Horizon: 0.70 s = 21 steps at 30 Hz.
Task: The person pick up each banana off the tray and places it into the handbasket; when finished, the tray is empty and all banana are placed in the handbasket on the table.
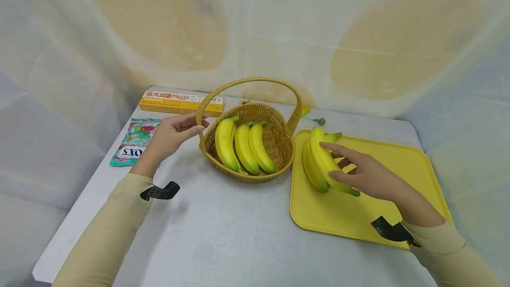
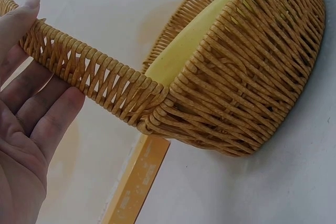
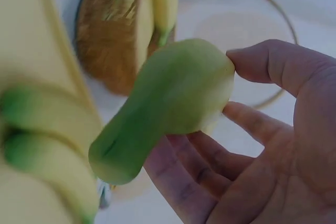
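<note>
Table [image 1: 223, 234]: pale grey-white top, enclosed by draped whitish sheeting with 2 large tan blotches. Wicker basket [image 1: 279, 145] at centre holds 3 bananas. Left hand [image 1: 171, 134], fingers nearly straight, touches the basket's handle [image 1: 247, 82]. Right hand [image 1: 364, 174], fingers curved, grips a banana bunch [image 1: 318, 160] on the yellow tray [image 1: 398, 167]. Behind: pasta box [image 1: 181, 102], candy bag [image 1: 133, 143] partly hidden by the left hand. Small object behind the basket too small to identify. Right wrist view blurred, dim.
</note>
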Tool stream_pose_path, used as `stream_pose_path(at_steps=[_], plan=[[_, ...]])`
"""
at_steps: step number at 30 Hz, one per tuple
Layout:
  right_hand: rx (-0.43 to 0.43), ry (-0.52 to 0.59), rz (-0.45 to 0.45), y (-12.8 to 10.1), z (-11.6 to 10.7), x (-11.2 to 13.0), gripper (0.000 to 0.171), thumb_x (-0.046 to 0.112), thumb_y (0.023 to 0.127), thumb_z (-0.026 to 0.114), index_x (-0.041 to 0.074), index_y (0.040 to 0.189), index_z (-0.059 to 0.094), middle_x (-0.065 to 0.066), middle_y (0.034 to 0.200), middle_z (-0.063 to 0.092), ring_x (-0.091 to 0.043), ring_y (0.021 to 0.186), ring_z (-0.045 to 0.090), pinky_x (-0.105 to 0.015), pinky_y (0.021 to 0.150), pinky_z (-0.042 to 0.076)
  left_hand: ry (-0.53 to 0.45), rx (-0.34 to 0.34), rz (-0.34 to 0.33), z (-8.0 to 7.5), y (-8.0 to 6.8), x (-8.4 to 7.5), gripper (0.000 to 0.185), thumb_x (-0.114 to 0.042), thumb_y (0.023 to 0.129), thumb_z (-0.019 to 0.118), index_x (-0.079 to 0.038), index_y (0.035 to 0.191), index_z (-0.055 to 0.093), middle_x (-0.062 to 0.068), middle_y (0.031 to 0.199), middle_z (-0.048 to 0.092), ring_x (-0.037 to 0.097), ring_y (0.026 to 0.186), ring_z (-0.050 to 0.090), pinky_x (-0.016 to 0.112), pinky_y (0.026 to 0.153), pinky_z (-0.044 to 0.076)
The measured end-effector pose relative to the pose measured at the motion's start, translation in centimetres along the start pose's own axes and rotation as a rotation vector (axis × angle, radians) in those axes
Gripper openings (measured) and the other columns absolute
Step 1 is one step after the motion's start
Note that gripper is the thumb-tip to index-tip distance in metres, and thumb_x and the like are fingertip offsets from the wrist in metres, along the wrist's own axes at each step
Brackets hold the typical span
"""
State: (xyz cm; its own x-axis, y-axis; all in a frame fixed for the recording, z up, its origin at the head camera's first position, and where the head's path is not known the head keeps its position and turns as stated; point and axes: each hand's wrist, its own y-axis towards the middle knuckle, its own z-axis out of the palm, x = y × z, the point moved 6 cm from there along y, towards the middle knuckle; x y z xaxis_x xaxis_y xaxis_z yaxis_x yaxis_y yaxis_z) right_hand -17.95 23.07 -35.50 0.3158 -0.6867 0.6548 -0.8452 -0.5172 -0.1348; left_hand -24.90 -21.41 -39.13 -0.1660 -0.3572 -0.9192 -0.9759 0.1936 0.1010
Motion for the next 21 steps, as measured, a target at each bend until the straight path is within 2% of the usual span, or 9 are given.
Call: stream_pose_path(at_steps=[6,14,19,21], plan=[[0.073,0.02,-0.069,1.9,1.4,2.1,0.065,0.028,0.1,0.067,0.025,0.158,0.038,-0.003,0.153,0.047,-0.022,0.115,0.059,-0.037,0.085,0.057,0.014,0.002,-0.012,0.1,0.0,0.0,0.044,-0.04,0.096,0.071,-0.015,0.133,0.068,0.001,0.118,0.074,0.012,0.111,0.069,0.033,0.101,0.052],[0.1,0.003,-0.108,6.7,3.1,3.7,0.066,0.028,0.099,0.069,0.026,0.158,0.039,-0.006,0.145,0.054,-0.024,0.118,0.06,-0.041,0.088,0.054,0.017,-0.003,-0.005,0.0,0.1,0.0,0.044,-0.041,0.096,0.071,-0.015,0.131,0.069,0.002,0.117,0.074,0.014,0.11,0.069,0.031,0.1,0.052],[0.142,-0.005,-0.097,10.1,4.3,4.5,0.066,0.032,0.1,0.066,0.026,0.159,0.037,-0.009,0.134,0.06,-0.024,0.103,0.061,-0.04,0.078,0.05,0.0,0.005,-0.006,0.0,0.1,0.1,0.043,-0.038,0.096,0.071,-0.015,0.133,0.068,0.002,0.118,0.074,0.013,0.111,0.069,0.03,0.1,0.052],[0.159,-0.005,-0.081,11.5,4.7,4.6,0.066,0.033,0.1,0.066,0.027,0.159,0.036,-0.009,0.135,0.059,-0.024,0.103,0.06,-0.039,0.08,0.05,-0.008,0.012,-0.005,0.1,0.1,0.1,0.043,-0.037,0.097,0.071,-0.015,0.134,0.068,0.002,0.118,0.074,0.014,0.112,0.068,0.029,0.1,0.052]])
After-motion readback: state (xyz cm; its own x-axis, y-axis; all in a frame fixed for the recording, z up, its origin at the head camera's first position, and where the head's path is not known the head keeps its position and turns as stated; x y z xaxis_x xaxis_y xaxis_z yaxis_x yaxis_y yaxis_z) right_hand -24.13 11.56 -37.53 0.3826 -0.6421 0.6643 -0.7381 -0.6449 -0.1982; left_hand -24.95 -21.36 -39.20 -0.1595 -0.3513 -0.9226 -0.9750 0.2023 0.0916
